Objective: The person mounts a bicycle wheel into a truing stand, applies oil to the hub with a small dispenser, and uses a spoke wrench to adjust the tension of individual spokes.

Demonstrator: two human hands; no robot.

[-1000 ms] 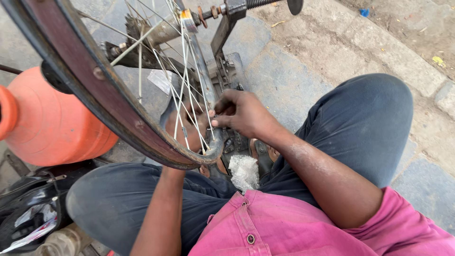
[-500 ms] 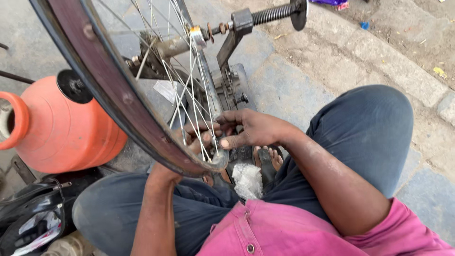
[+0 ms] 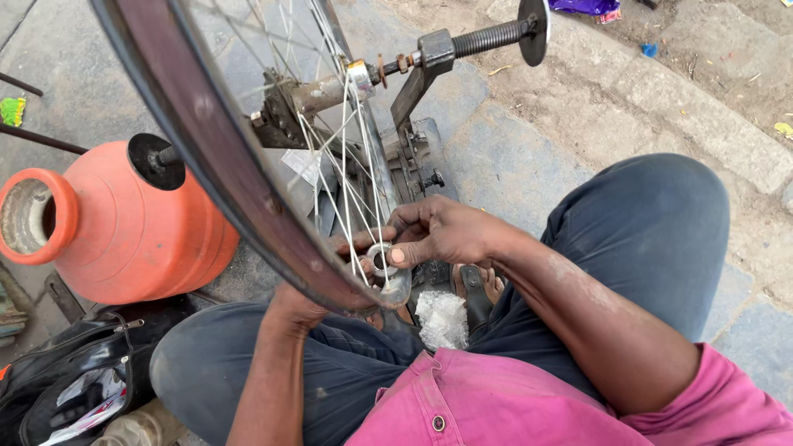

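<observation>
A bicycle wheel with a dark rim (image 3: 206, 173) and thin silver spokes (image 3: 347, 165) stands upright in a metal stand (image 3: 413, 91) between my knees. My right hand (image 3: 442, 231) is at the lower rim, its thumb and fingers pinching a small round metal spoke tool (image 3: 380, 258) against a spoke. My left hand (image 3: 301, 306) reaches up from below and grips the lower rim behind the spokes, its fingers partly hidden. The hub and axle (image 3: 330, 91) sit above my hands.
An orange clay pot (image 3: 124, 231) lies on its side at the left. A black bag (image 3: 66, 380) sits at the lower left. A crumpled clear plastic piece (image 3: 442, 318) lies by my sandalled foot (image 3: 475, 289). Stone paving surrounds the stand.
The view has shifted down and right, so the wheel and pot sit lower in frame. My right hand stays at the lower rim, and the round tool now shows between its fingers.
</observation>
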